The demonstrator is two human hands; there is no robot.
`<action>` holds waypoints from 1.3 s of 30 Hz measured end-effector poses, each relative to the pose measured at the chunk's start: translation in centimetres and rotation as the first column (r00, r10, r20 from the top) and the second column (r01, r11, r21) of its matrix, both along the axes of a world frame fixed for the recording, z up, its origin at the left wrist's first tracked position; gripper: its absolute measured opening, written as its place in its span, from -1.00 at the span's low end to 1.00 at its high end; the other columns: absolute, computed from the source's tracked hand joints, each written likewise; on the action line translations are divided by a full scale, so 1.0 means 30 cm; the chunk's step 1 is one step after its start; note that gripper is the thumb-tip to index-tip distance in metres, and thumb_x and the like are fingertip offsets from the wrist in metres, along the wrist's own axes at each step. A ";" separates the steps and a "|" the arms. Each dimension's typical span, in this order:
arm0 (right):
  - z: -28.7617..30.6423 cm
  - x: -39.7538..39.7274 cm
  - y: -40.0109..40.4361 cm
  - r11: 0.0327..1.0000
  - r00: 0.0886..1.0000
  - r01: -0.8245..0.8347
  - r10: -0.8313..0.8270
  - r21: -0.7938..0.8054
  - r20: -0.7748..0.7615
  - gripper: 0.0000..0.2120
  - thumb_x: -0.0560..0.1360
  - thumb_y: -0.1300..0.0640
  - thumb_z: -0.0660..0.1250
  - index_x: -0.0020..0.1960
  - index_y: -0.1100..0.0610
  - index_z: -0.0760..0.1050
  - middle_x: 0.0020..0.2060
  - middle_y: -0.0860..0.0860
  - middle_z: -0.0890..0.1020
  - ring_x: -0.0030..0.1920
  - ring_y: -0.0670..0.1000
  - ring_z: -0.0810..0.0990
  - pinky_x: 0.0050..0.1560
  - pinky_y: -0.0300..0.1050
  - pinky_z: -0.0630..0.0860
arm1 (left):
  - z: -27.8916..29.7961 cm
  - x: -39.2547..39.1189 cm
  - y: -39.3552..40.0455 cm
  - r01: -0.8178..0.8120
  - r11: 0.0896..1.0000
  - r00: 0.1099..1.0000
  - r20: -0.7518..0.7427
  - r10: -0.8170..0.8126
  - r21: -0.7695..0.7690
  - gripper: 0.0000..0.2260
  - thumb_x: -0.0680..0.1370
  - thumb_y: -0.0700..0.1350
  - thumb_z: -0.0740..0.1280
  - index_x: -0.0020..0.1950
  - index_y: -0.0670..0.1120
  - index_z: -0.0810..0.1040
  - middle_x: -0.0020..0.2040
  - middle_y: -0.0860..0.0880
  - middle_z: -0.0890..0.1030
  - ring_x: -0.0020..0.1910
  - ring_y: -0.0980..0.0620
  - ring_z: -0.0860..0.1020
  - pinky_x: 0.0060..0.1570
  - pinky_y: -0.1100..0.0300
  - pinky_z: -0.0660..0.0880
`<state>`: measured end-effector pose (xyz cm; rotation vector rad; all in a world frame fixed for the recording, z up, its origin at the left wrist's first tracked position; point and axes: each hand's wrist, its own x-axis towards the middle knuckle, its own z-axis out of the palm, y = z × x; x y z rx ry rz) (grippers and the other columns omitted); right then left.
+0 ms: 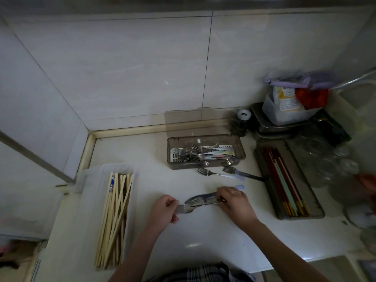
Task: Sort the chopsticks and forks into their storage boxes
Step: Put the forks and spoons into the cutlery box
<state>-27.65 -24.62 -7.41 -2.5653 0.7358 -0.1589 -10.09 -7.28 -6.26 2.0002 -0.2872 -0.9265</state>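
Note:
Over the middle of the white counter, both hands hold a small bunch of metal forks (pixel 198 202). My left hand (pixel 163 210) pinches the tine ends, and my right hand (pixel 236 204) grips the handles. Two more forks (pixel 221 173) lie loose on the counter in front of a smoky clear box (pixel 241 148) with its lid up, which holds several forks and pastel-handled cutlery. A clear box (pixel 89 176) at the left holds pale wooden chopsticks (pixel 115 216). A dark tray (pixel 262 165) at the right holds red, green and white chopsticks (pixel 284 182).
Tiled walls close the back and the left. At the back right, a plastic tub with packets (pixel 289 108) sits on a metal tray. Glass jars (pixel 333 165) crowd the right side. The counter's front edge runs along the bottom right.

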 end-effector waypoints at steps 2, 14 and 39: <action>-0.005 0.008 0.002 1.000 1.000 0.021 -0.021 -0.004 0.019 -0.91 0.46 0.12 0.35 -0.06 -0.03 0.48 -0.05 -0.11 0.57 0.01 0.03 0.53 0.00 -0.05 0.42 | -0.003 -0.002 0.004 -0.014 1.000 1.000 -0.004 0.014 -0.009 -0.87 0.54 -0.29 0.27 -0.21 -0.21 0.48 -0.40 -0.14 0.53 -0.64 0.05 0.45 -0.60 0.25 0.40; 0.039 0.004 -0.017 0.998 0.996 0.004 0.001 -0.057 0.089 -0.79 0.52 -0.02 0.20 -0.04 -0.07 0.61 -0.19 -0.12 0.63 -0.13 0.03 0.54 -0.14 -0.11 0.39 | 0.015 -0.001 -0.006 -0.212 0.954 0.974 -0.128 0.188 -0.213 -0.86 0.55 -0.24 0.29 -0.17 -0.28 0.52 -0.39 -0.16 0.51 -0.52 0.05 0.49 -0.45 0.22 0.51; -0.006 -0.085 0.046 0.968 0.963 0.252 -0.250 -0.002 -0.100 -0.60 0.50 -0.06 0.30 0.34 -0.15 0.41 0.39 -0.05 0.37 0.41 0.03 0.29 0.37 0.01 0.19 | 0.156 0.307 -0.327 -0.025 0.981 0.962 0.261 0.076 -0.194 -0.70 0.52 -0.25 0.33 0.25 -0.22 0.47 0.10 -0.22 0.59 -0.06 -0.11 0.61 0.11 0.00 0.53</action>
